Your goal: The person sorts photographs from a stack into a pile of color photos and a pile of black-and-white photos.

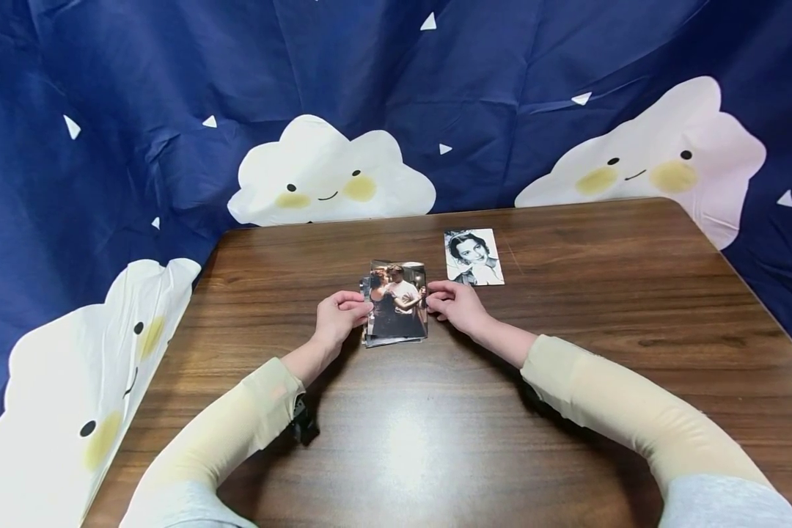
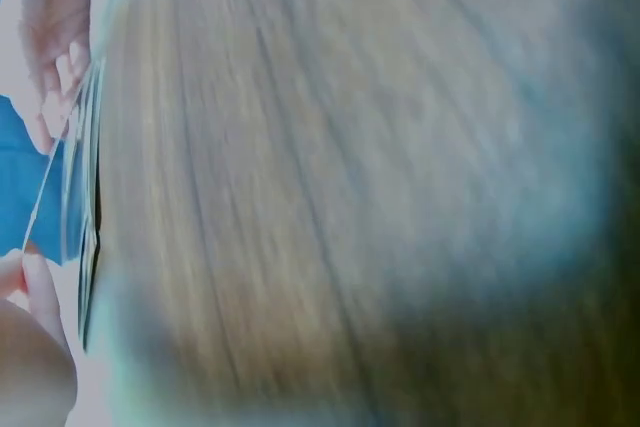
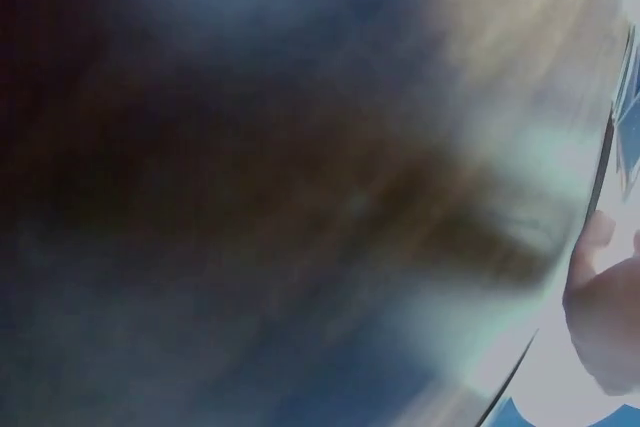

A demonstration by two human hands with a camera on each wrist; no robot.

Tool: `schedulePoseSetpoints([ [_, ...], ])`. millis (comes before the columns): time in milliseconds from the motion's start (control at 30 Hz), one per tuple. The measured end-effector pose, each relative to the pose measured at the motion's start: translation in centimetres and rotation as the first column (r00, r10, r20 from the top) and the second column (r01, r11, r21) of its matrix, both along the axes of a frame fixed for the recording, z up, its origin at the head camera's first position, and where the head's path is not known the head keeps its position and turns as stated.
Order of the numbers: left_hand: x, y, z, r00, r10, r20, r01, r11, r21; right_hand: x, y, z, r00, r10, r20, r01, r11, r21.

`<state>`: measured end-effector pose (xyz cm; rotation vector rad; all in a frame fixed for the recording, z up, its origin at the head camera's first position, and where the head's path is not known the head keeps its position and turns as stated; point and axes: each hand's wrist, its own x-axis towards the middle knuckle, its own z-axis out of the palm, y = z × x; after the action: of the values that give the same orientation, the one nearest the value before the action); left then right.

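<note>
A small stack of photos (image 1: 396,342) lies near the middle of the wooden table. Its top colour photo (image 1: 399,304) shows two people dancing. My left hand (image 1: 336,319) pinches the left edge of this photo between thumb and fingers. In the left wrist view, that photo (image 2: 42,192) is tilted, its near end raised off the stack. My right hand (image 1: 458,304) has its bent fingertips at the photo's right edge; whether they pinch it is hidden. Part of the right hand (image 3: 610,317) shows at the right wrist view's edge.
A black-and-white portrait photo (image 1: 474,257) lies flat beyond my right hand. The brown table (image 1: 600,293) reaches back to a blue curtain (image 1: 369,66) with white clouds. Both wrist views are largely blurred tabletop.
</note>
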<state>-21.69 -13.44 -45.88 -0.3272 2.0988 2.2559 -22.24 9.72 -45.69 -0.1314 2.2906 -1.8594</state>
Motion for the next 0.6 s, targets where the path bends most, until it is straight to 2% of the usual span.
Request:
schedulePoseSetpoints([
  [267,0.4,0.7,0.1,1.0,0.02,0.014,-0.021,0.996,0.088,0.0,-0.1,-0.2,1.0,-0.009,-0.004,0.009,1.0,0.002],
  [400,0.5,0.9,0.1,1.0,0.016,-0.011,-0.015,0.997,0.071,0.0,0.0,0.0,1.0,-0.014,0.015,0.014,1.0,-0.019],
  [600,0.7,1.3,-0.1,0.999,-0.011,-0.045,0.013,0.999,0.037,-0.1,0.5,0.0,1.0,-0.002,0.011,0.002,1.0,0.001],
])
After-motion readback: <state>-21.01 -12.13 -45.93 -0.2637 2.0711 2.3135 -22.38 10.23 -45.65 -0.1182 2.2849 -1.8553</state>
